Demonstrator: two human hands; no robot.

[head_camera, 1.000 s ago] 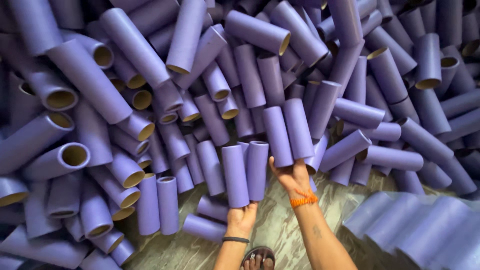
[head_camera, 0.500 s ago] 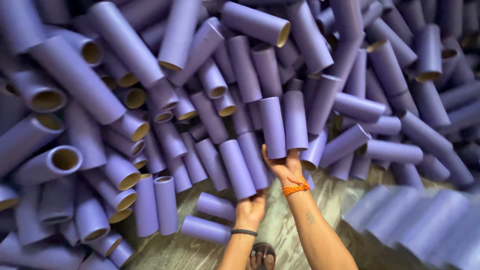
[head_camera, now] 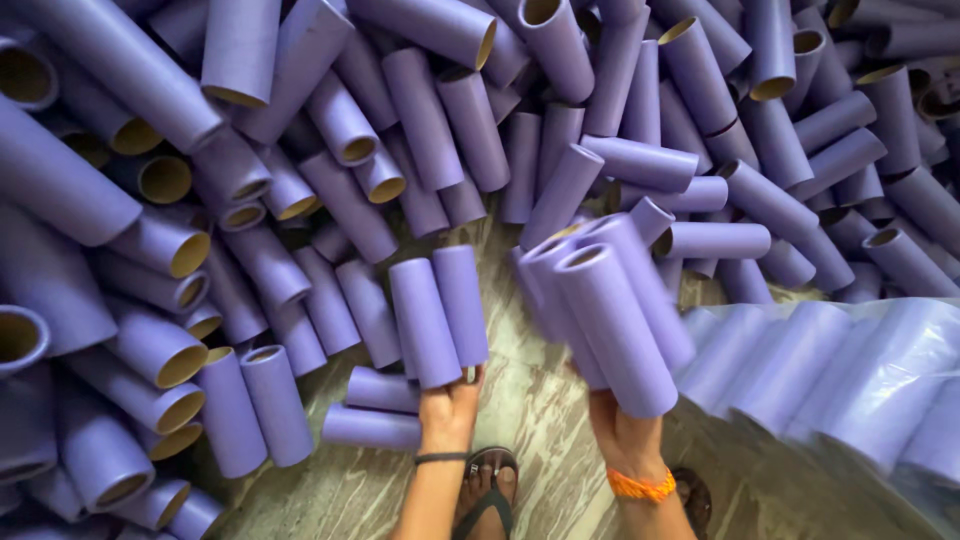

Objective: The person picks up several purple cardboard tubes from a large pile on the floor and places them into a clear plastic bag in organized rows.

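My left hand point(head_camera: 447, 413) grips the near ends of two purple cardboard tubes point(head_camera: 440, 315) held side by side, pointing away from me. My right hand point(head_camera: 622, 432), with an orange band at the wrist, holds a bunch of purple tubes point(head_camera: 610, 310) lifted off the floor and tilted up to the left; they are blurred by motion. A big heap of the same purple tubes point(head_camera: 430, 120) covers the floor ahead and to the left.
A row of tubes wrapped in clear plastic point(head_camera: 830, 370) lies at the right. Bare marbled floor point(head_camera: 530, 400) shows between my hands. My sandalled foot point(head_camera: 485, 490) stands at the bottom middle. Loose tubes point(head_camera: 375, 425) lie beside my left hand.
My right hand has pulled several tubes out of the heap and raised them toward me. My left hand has closed on two tubes. The view has moved closer to the floor.
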